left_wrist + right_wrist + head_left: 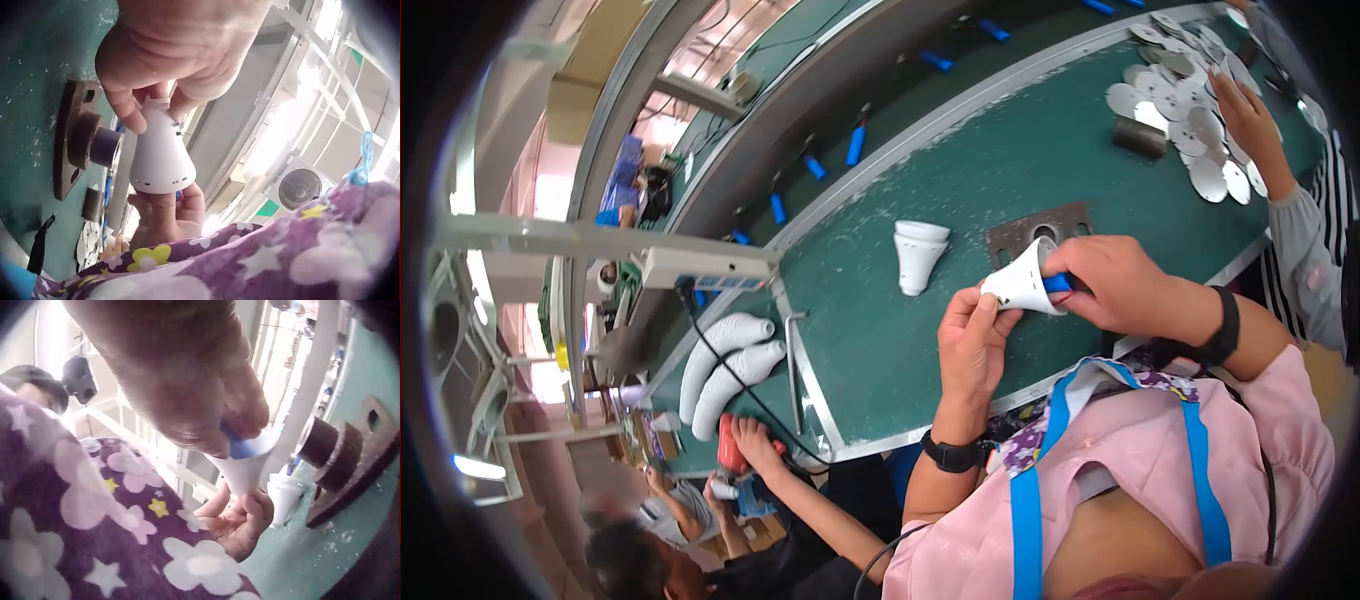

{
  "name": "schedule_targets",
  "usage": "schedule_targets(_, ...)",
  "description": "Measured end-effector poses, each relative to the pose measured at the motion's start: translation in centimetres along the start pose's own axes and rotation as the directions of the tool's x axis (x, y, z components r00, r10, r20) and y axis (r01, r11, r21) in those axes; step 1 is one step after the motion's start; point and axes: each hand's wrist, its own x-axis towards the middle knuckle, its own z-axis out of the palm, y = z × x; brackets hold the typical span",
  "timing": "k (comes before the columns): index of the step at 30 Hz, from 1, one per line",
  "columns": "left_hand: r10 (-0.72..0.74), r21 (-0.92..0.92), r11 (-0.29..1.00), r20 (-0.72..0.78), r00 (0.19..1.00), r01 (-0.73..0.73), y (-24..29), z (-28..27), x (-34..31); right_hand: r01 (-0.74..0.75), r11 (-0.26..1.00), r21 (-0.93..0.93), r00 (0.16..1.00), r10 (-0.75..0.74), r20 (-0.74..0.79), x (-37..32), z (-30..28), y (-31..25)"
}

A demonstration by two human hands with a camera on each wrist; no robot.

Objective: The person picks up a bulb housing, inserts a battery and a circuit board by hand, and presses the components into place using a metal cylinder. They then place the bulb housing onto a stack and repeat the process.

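Note:
A white cone-shaped housing [1022, 280] is held in the air above the table's near edge. My left hand [970, 345] pinches its narrow end between thumb and fingers. At the wide end, my right hand [1115, 283] grips a blue part [1057, 283], which sits partly inside the opening in the right wrist view. The left wrist view shows the housing [161, 153] with its wide rim toward my right hand [165, 215]. Just behind the housing lies a brown metal plate with a raised round collar [340, 456].
Nested white housings [920, 255] stand on the green table. White discs [1190, 110] and a dark cylinder [1139, 137] lie far right, near another person's hand. Curved white pieces [735, 385] lie left, beside someone holding a red tool [732, 447]. Blue parts [857, 145] line the channel behind.

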Motion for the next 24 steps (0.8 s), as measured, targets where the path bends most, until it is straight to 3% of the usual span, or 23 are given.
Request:
schedule_targets(2,-0.031,-0.12,0.992,0.043,0.999,0.036,-0.8,0.3,0.2,-0.082,0.996,0.017,0.997,0.082,-0.008,0.2,0.1,0.7)
schedule_targets(4,-0.055,-0.125,0.991,0.02,0.998,0.057,-0.9,1.1,0.7,-0.163,0.985,0.048,0.987,0.164,-0.003,0.4,-0.3,1.1)
schedule_targets(7,-0.044,-0.038,0.998,0.056,0.997,0.046,0.0,2.3,1.5,0.025,1.0,-0.015,0.998,-0.024,0.053,1.1,-1.7,1.6)
schedule_targets(11,-0.022,0.051,0.999,0.175,0.984,0.013,0.2,3.9,2.7,0.138,0.971,-0.196,0.978,-0.103,0.181,3.2,-4.2,2.0)
schedule_targets(12,0.049,0.317,0.941,0.218,0.975,-0.118,0.3,4.3,3.2,0.131,0.971,-0.201,0.98,-0.096,0.174,3.9,-4.4,2.0)
schedule_targets(14,0.196,0.729,0.575,0.318,0.928,-0.371,0.2,3.4,4.4,0.214,0.921,-0.326,0.94,-0.103,0.324,5.2,-4.6,2.0)
schedule_targets(17,0.214,0.755,0.53,0.322,0.922,-0.386,-0.7,2.1,6.2,0.302,0.866,-0.398,0.892,-0.109,0.44,6.7,-4.1,1.6)
schedule_targets(21,0.227,0.706,0.636,0.214,0.95,-0.311,-1.5,3.0,5.8,0.383,0.806,-0.452,0.819,-0.069,0.57,7.6,-4.0,1.1)
schedule_targets(24,0.124,0.651,0.739,0.126,0.984,-0.176,-1.7,3.1,5.6,0.403,0.802,-0.44,0.773,-0.04,0.634,8.3,-4.1,0.7)
